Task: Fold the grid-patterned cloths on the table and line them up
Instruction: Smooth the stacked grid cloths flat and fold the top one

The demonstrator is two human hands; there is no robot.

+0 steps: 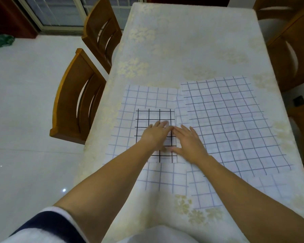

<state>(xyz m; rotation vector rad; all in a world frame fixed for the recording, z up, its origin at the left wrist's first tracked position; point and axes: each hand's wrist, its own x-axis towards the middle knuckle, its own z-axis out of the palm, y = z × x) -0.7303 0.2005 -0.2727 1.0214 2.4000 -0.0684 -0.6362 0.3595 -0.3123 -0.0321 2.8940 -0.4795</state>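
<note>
A small folded cloth with bold black grid lines (148,118) lies on top of a larger flat cloth with faint blue lines (130,109). My left hand (156,135) rests flat on the folded cloth, fingers spread. My right hand (189,142) lies flat at its right edge, fingers apart, partly on the neighbouring cloth. A big cloth with a finer grid (232,120) is spread to the right. Another pale grid cloth (167,178) lies near me, partly under my forearms.
The table (182,41) wears a cream floral cover. Two wooden chairs (77,95) stand along the left side, and more chairs (291,55) line the right. White tiled floor lies to the left.
</note>
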